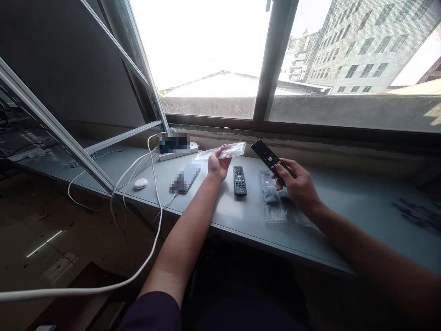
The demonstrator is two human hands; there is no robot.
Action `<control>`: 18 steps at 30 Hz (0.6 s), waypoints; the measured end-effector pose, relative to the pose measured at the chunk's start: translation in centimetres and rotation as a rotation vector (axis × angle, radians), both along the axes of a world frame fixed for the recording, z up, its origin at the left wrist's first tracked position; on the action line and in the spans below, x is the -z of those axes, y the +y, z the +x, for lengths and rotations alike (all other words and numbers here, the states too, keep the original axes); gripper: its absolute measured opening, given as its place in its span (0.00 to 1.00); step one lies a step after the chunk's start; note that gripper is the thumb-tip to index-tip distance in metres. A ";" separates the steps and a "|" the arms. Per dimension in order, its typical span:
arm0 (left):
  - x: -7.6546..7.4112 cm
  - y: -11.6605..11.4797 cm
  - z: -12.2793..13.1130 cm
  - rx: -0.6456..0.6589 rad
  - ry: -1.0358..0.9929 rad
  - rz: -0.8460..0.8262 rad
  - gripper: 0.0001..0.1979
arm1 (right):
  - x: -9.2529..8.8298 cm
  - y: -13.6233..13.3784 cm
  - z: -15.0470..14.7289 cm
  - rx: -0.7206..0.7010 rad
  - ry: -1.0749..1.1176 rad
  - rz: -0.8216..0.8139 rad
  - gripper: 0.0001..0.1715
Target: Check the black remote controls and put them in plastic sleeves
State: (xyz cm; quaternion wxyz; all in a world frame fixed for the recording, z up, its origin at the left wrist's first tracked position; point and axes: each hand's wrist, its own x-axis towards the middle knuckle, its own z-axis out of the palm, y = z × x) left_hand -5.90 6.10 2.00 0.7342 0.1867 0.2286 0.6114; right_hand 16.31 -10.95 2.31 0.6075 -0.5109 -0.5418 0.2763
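Observation:
My left hand (219, 163) is closed on a clear plastic bag (236, 150), which spreads out flat to both sides of the fingers above the desk. In my right hand (296, 183) is a black remote control (266, 155), gripped by its lower end and tilted up to the left, buttons facing me. A second black remote control (240, 181) lies face up on the desk between my hands. Below my right hand rest clear plastic bags (275, 213) with dark items inside, one of which looks like a remote control; the hand partly hides them.
A phone (186, 178) with a cable lies left of my left arm. Behind it sits a white power strip (178, 152). A round white object (140, 184) and loose white cables (159, 197) are near the metal frame (99, 177). Windows rise behind the desk (248, 232).

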 end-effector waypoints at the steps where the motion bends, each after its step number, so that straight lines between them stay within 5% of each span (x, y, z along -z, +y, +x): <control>1: 0.0 0.0 0.0 -0.008 0.001 -0.001 0.17 | 0.0 0.0 0.0 0.000 0.001 0.006 0.32; 18: -0.1 -0.6 0.2 0.110 0.206 0.235 0.10 | -0.8 -0.6 -0.4 -0.088 -0.056 -0.166 0.34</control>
